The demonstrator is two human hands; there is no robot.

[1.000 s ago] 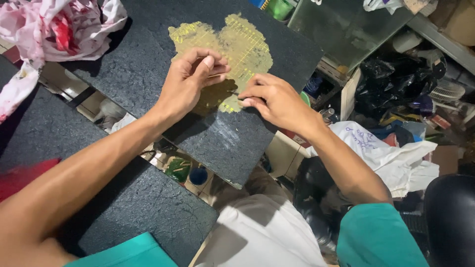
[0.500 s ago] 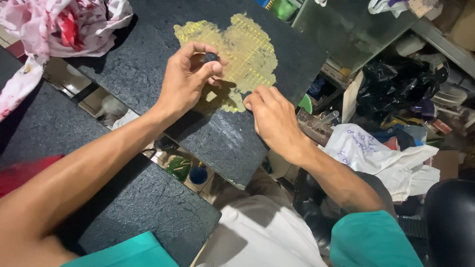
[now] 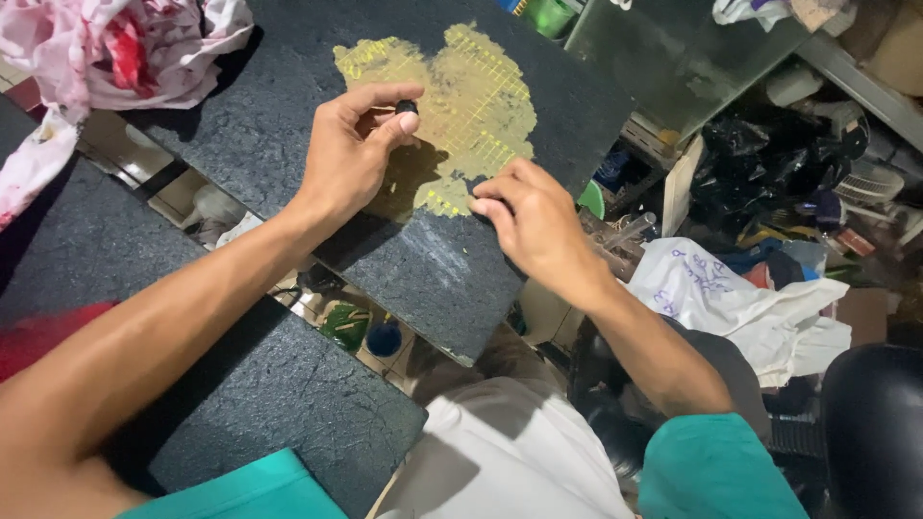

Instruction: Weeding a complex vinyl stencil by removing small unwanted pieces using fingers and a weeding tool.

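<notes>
Dark stone slab amid clutter, left hand pinching small black knob.

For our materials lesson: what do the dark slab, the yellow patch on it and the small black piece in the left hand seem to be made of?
Dark slab: likely stone such as granite, matte; speckled grey-black grain.
Yellow patch: probably a thin dried paint or adhesive film, dull; ragged edges and faint grid lines.
Small black piece, pinched by the left hand: perhaps plastic or rubber; too small to tell.
The right hand presses on the patch's edge.

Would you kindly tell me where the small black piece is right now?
In the head view, the small black piece is pinched in the left hand, just above the yellow patch on the dark slab.
</notes>
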